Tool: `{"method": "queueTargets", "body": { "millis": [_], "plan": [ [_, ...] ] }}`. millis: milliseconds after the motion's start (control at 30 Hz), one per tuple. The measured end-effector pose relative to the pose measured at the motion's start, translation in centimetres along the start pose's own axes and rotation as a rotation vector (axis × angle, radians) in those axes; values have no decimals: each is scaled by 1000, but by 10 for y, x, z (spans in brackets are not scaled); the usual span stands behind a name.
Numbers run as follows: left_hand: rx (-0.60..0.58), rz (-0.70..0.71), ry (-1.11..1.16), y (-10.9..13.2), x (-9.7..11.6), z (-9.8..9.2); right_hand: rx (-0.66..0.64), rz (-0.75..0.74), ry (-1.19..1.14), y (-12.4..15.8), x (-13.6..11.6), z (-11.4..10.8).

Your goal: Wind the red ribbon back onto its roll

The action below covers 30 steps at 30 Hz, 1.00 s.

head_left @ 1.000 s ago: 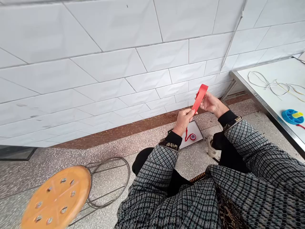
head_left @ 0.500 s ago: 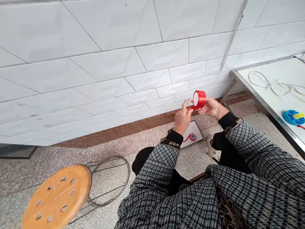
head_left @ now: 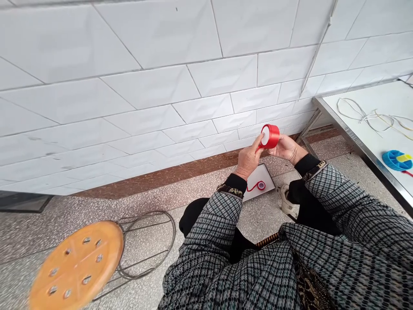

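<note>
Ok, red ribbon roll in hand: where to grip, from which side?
Likely from above, across the width of the red ribbon roll, end to end: axis roughly sideways, white end facing left, top uncovered, loose ribbon low at the left hand.

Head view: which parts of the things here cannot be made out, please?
In the head view:
Right hand: some fingers, hidden behind the red ribbon roll.
Small red ribbon coil: its tail's end, hidden by the left cuff.
Red strand at the blue reel: cut off by right edge.

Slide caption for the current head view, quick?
Left hand and right hand holding a red ribbon roll before a white tiled wall, orange stool at the picture's left.
</note>
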<state>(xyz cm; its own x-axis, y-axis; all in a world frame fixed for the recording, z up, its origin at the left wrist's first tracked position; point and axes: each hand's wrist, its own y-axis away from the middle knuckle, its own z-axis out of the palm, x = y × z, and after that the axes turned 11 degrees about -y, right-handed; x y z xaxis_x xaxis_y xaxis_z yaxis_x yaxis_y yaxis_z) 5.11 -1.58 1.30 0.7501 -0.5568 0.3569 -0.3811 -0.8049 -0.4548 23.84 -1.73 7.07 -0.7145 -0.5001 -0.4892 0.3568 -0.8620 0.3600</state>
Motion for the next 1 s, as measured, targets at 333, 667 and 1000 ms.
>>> {"method": "queueTargets", "body": {
  "millis": [333, 667, 1000],
  "plan": [
    [-64, -128, 367, -4, 4, -17, 0, -185, 189, 4, 7, 6],
    [-131, -153, 501, -3, 3, -25, 10, -396, 589, -1, 4, 1],
    [-115, -319, 814, 1, 15, -14, 216, -517, 418, -4, -7, 9]
  ]
}}
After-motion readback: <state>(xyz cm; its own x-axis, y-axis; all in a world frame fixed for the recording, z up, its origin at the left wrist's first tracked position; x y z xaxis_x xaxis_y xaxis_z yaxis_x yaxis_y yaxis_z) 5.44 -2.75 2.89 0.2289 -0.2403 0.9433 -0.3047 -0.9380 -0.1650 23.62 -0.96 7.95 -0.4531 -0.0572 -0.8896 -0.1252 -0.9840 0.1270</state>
